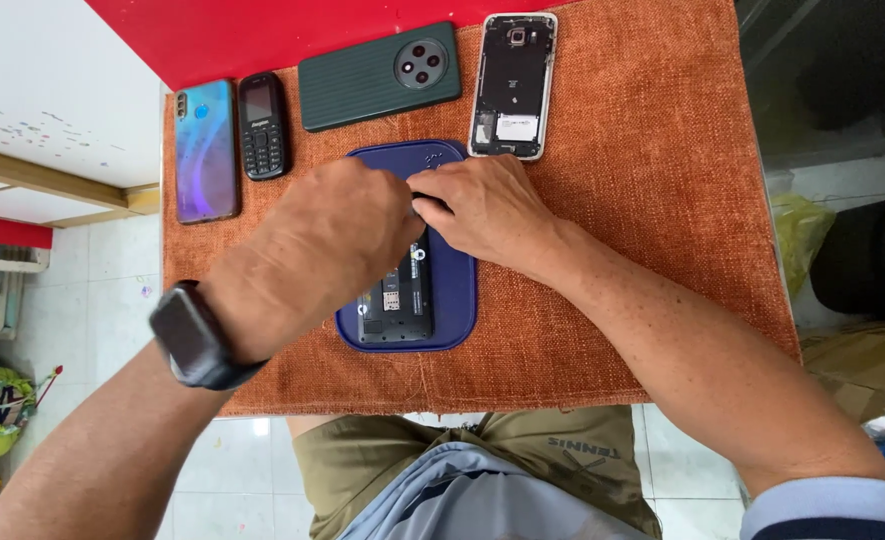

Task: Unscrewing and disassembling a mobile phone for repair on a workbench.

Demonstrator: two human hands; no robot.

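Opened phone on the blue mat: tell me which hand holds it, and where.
Both hands, left hand and right hand, meet over the upper end of the opened phone on the blue mat; the exact grip is hidden.

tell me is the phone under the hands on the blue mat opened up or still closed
Opened up. The phone on the blue mat shows bare inner parts and card slots, with no back cover. Both hands hide its upper half.
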